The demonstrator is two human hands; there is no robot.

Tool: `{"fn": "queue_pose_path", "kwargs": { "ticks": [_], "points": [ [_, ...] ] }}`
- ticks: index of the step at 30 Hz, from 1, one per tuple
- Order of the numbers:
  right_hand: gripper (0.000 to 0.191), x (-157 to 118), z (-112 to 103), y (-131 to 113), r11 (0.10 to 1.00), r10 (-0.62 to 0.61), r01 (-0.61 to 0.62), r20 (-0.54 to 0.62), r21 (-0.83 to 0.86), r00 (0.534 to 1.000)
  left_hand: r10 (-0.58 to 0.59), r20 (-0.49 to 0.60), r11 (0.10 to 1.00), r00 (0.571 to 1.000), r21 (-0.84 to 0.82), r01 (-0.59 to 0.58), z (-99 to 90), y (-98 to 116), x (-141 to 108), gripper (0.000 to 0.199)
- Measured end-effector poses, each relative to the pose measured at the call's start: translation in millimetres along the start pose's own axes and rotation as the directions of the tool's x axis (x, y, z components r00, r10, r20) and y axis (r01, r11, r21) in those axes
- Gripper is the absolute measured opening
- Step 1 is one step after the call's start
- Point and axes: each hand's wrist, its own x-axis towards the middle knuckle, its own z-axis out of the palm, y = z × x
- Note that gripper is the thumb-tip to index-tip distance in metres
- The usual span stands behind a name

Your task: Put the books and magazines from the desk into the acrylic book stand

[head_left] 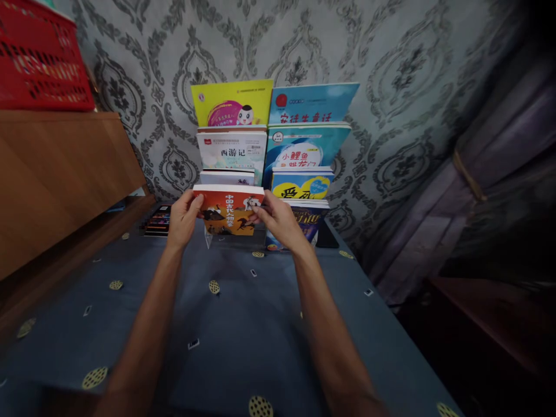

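An orange-red book [228, 213] is held upright between my two hands, its cover facing me. My left hand [183, 217] grips its left edge, thumb on the cover. On the opposite edge, my right hand [280, 215] is closed with the thumb near the front. The book is at the front of the left column of a tiered stand, whose clear lower edge [208, 240] shows under it. Behind it are a white book [232, 152] and a yellow book [232, 104]. The right column holds a dark purple book [310, 219], blue books [303, 184] and a teal book [308, 145].
The table has a dark blue patterned cloth [234, 324]. A dark book [157, 221] lies left of the stand; a flat black object [327, 236] lies right. A wooden cabinet [65, 179] bears a red basket [43, 63]. Patterned wallpaper rises behind, with a tied curtain [469, 179] at right.
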Motion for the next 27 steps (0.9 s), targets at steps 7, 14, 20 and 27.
{"fn": "queue_pose_path", "kwargs": {
  "ticks": [7,14,20,27],
  "points": [
    [0.021,-1,-1,8,0.998,0.027,-0.028,0.02,0.057,0.999,-0.027,0.052,0.999,0.998,-0.024,0.029,-1.4,-15,0,0.038],
    [0.023,-3,-2,11,0.998,0.018,-0.021,0.066,0.054,0.998,-0.035,0.073,0.999,0.997,-0.019,0.037,-0.4,-20,1,0.043],
    [0.024,0,2,10,1.0,-0.001,0.001,0.01,-0.025,1.0,0.033,0.027,0.999,0.999,0.011,-0.033,2.9,-19,0,0.038],
    [0.021,-1,0,9,0.999,0.011,-0.01,0.03,-0.043,1.0,-0.012,0.037,0.999,0.999,-0.031,0.013,2.3,-24,0,0.035]
  ]
}}
